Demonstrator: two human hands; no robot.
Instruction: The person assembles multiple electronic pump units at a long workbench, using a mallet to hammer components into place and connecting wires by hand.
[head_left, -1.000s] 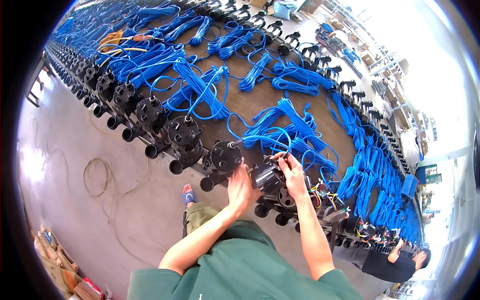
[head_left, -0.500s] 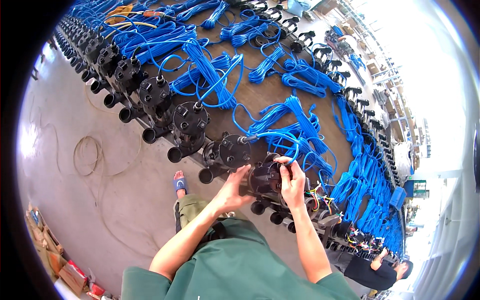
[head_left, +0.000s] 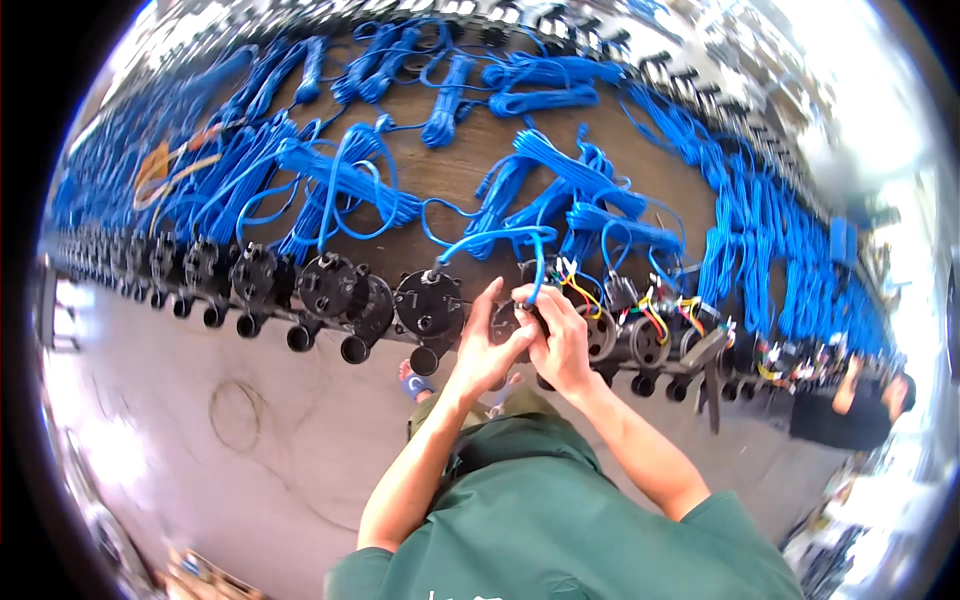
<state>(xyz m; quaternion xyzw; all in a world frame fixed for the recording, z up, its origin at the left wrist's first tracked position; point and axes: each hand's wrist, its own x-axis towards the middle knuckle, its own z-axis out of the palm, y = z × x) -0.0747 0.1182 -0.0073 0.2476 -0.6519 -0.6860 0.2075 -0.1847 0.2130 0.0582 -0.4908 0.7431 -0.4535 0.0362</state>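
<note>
At table edge, right hand (head_left: pixel 562 335) grip pinched on blue cable (head_left: pixel 537 262), left hand (head_left: pixel 482 345) fingers spread against black pump (head_left: pixel 510 322)

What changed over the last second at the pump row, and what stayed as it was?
The view swung, so the bench runs level across the picture. Both hands are one unit further right: the left hand is lifted open beside it, and the right hand now pinches a blue cable at the black pump. Unchanged: the row of black pumps and blue cable bundles on the bench.
</note>
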